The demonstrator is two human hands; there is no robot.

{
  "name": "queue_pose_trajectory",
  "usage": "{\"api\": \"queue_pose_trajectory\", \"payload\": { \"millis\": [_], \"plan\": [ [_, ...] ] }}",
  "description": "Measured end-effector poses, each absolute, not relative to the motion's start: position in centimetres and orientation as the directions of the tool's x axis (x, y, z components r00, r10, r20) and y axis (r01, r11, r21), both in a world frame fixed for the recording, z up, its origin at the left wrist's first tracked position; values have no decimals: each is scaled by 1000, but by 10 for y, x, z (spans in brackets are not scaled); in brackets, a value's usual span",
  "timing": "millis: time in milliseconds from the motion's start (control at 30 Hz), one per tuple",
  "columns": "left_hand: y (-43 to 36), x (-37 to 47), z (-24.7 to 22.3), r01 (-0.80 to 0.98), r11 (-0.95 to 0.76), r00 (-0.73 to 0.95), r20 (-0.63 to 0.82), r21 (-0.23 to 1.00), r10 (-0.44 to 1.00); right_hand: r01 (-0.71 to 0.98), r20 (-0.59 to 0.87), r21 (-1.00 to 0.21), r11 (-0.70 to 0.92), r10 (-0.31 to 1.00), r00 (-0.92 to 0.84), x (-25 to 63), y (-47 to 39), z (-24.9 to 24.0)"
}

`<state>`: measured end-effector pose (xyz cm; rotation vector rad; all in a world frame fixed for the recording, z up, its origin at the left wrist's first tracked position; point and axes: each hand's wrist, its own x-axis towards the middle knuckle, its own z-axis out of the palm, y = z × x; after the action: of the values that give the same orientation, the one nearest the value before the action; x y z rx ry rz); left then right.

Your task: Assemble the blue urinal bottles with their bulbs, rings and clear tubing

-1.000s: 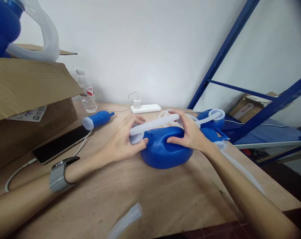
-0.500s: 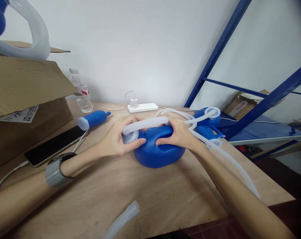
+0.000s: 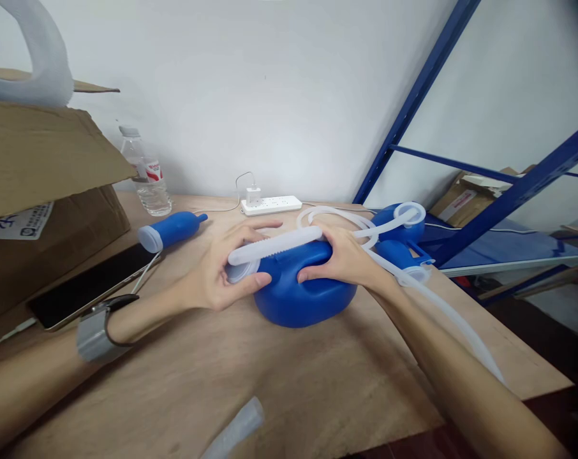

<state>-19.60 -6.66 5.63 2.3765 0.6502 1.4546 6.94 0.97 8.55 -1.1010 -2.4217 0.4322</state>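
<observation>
A blue plastic jug lies on its side on the wooden table in front of me, with a translucent cap at its left end. Over its top runs a whitish ribbed tube. My left hand is curved around the cap, thumb on the jug's shoulder and index finger stretched past the tube. My right hand grips the jug by its handle, thumb pressed into the hollow; its fingers are mostly hidden behind, near the tube's right end.
More blue jugs with a long pale hose lie to the right, beside a blue metal shelf. Leftward are a small blue bottle, phone, water bottle and cardboard box. A power strip lies behind; a loose tube piece in front.
My left hand has loosened from the tube, its index finger now straighter and its thumb shifted slightly left. The tube's left end lies a little further left. My right hand keeps its hold.
</observation>
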Motion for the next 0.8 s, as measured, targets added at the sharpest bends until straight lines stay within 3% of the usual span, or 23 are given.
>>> {"api": "queue_pose_trajectory", "payload": {
  "millis": [67, 133, 233, 433, 633, 800],
  "plan": [
    [-73, -199, 66, 298, -735, 428, 603, 609, 673, 620, 258, -464, 633, 766, -589, 71, 11, 85],
    [-79, -198, 79, 426, -532, 353, 407, 732, 842, 633, 248, -466, 618, 778, -576, 71, 12, 85],
    [-84, -189, 96, 527, -334, 244, 237, 781, 940, 646, 232, -463, 606, 787, -572, 71, 15, 84],
    [-78, -188, 107, 578, -386, 327, 229, 719, 917, 603, 249, -474, 641, 755, -607, 70, 17, 83],
    [-73, -196, 104, 554, -641, 461, 445, 532, 768, 616, 230, -470, 632, 761, -606, 72, 15, 84],
    [-74, -194, 102, 555, -631, 445, 448, 542, 776, 612, 214, -434, 661, 736, -643, 69, 13, 88]
  ]
}}
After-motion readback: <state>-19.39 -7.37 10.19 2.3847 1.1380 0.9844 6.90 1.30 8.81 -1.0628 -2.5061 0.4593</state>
